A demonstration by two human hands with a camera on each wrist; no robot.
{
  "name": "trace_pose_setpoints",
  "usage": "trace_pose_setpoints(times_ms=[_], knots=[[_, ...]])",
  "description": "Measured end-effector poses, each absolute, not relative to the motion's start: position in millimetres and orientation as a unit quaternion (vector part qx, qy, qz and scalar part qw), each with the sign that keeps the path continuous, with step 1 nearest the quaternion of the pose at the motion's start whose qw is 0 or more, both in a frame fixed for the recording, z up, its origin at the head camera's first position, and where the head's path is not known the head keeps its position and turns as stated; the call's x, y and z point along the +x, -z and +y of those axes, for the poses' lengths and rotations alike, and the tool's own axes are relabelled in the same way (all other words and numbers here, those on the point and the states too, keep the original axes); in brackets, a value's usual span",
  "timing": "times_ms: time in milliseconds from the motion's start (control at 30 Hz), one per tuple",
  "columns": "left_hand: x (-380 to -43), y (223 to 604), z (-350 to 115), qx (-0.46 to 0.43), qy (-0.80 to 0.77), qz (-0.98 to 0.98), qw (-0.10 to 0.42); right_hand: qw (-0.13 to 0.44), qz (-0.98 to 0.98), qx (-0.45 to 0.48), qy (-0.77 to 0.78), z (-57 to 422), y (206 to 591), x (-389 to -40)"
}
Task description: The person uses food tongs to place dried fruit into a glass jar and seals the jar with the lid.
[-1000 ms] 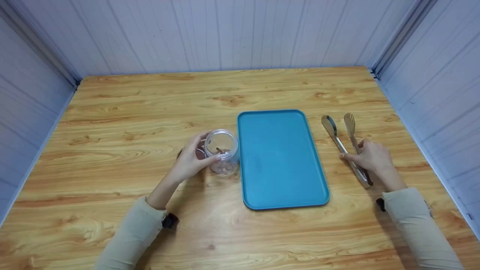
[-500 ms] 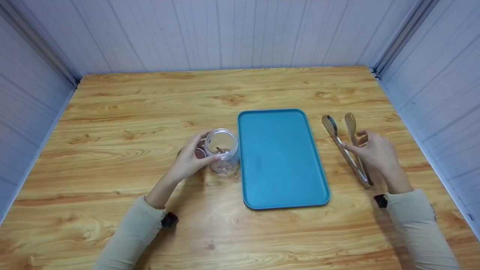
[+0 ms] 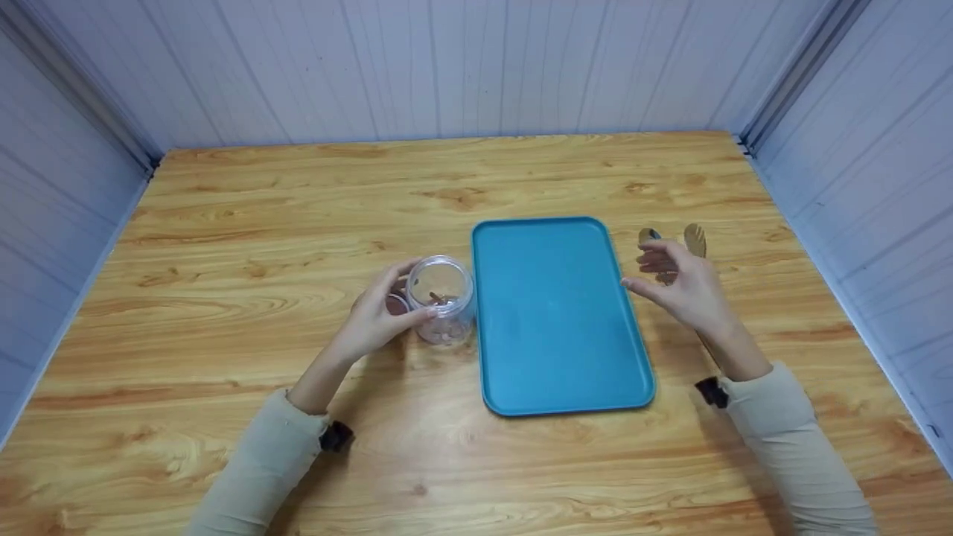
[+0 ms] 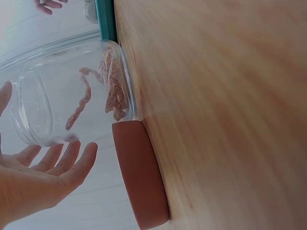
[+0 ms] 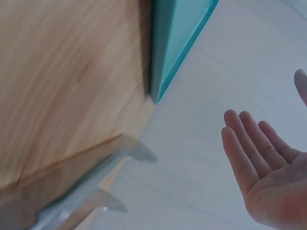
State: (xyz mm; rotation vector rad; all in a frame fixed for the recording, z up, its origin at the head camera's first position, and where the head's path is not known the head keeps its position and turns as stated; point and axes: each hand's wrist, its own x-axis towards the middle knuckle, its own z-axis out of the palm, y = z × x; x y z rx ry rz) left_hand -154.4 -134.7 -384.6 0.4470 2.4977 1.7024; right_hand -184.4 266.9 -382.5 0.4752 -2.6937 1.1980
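My left hand [image 3: 372, 318] grips a clear plastic jar [image 3: 449, 327], thumb on the near side and fingers round the far left side. The jar stands upright and uncapped, touching or close beside the tray's left edge. Rough, reddish-brown dried strips [image 4: 115, 88] lie in its bottom, one leaning up the wall. A reddish-brown round lid [image 4: 139, 172] rests by the jar's base. My right hand [image 3: 692, 294] is raised with nothing in it, fingers spread from the thumb, between the tray and the metal tongs [image 3: 695, 240]. It hides much of the tongs in the head view.
A blue rectangular tray [image 3: 555, 320] lies flat in the middle of the wood-grain table [image 3: 298, 208]. White panel walls [image 3: 476, 67] close off the back and both sides.
My right hand has let go of the tongs, lifted off and moved left toward the tray's right edge. The tongs stay lying on the table. My left hand and the jar hold still.
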Motion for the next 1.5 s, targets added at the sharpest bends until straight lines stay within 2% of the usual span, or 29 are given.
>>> trace_pose_setpoints(times_ms=[200, 433, 633, 967, 1133, 1367, 1500], knots=[[-148, 372, -131, 0.145, -0.551, 0.82, 0.047, 0.062, -0.873, 0.213, -0.434, 245, 385, -186], [-160, 397, -138, 0.155, -0.553, 0.818, 0.036, 0.057, -0.837, 0.281, -0.466, 218, 382, -184], [-163, 402, -139, 0.165, -0.558, 0.813, 0.024, 0.044, -0.813, 0.315, -0.487, 191, 360, -174], [-163, 401, -139, 0.161, -0.56, 0.812, 0.029, 0.018, -0.785, 0.363, -0.502, 162, 358, -178], [-163, 402, -139, 0.163, -0.561, 0.811, 0.029, -0.01, -0.776, 0.37, -0.51, 148, 358, -180], [-147, 369, -131, 0.144, -0.553, 0.819, 0.051, -0.048, -0.767, 0.365, -0.525, 130, 364, -183], [-150, 374, -133, 0.147, -0.564, 0.811, 0.054, -0.062, -0.769, 0.364, -0.522, 124, 379, -192]])
